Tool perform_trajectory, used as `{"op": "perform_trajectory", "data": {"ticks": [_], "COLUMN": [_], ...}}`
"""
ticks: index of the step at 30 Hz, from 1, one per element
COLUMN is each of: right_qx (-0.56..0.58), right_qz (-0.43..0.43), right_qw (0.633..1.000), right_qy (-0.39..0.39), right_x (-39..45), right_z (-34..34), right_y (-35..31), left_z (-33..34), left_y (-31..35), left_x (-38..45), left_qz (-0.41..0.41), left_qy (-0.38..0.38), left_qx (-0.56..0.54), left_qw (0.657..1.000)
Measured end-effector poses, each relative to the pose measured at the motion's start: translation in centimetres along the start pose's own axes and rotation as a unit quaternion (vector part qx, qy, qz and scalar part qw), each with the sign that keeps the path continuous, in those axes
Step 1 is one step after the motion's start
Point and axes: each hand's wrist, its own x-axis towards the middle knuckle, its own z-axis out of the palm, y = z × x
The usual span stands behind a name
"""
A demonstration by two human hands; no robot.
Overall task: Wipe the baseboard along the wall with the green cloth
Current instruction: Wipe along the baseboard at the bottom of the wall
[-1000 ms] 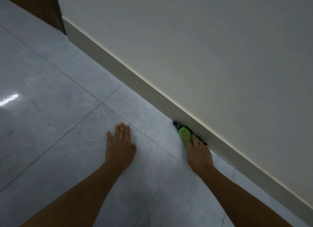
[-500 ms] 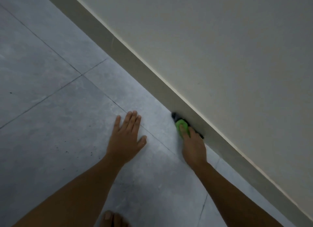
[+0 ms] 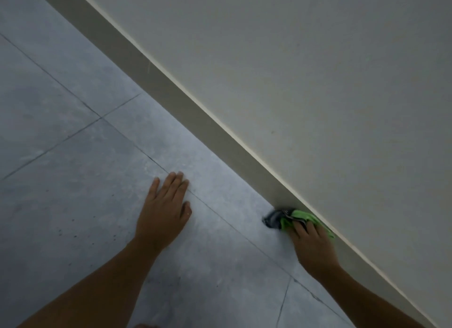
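Right hand [image 3: 311,247]: fingers curled over the green cloth [image 3: 302,217], pressing it against the baseboard [image 3: 195,122] where the board meets the floor [image 3: 73,205].
Green cloth: bunched under the fingertips, touching the lower face of the baseboard; a dark grey part sticks out on its left end, possibly a second layer of the same cloth, too blurred to say.
Left hand [image 3: 163,210]: flat on the floor, palm down, fingers extended and close together, thumb out to the side; it grips nothing and lies well apart from the cloth.
Baseboard: pale strip running diagonally from upper left to lower right, with a lighter top edge against the wall [image 3: 318,83].
Floor: grey tiles with thin dark grout lines; one line passes just under the left fingertips.
Forearms: both bare, entering from the bottom edge.
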Motion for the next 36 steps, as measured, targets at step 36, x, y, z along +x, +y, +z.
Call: {"op": "perform_trajectory", "data": {"ticks": [36], "right_qx": [0.352], "right_qz": [0.088], "right_qw": [0.928], "right_qy": [0.087], "right_x": [7.2], "right_z": [-3.5], "right_y": [-7.6], "left_z": [0.8], "left_y": [2.3], "left_x": [0.0], "left_qz": [-0.049], "left_qy": [-0.034], "left_qx": [0.054], "left_qw": [0.997]}}
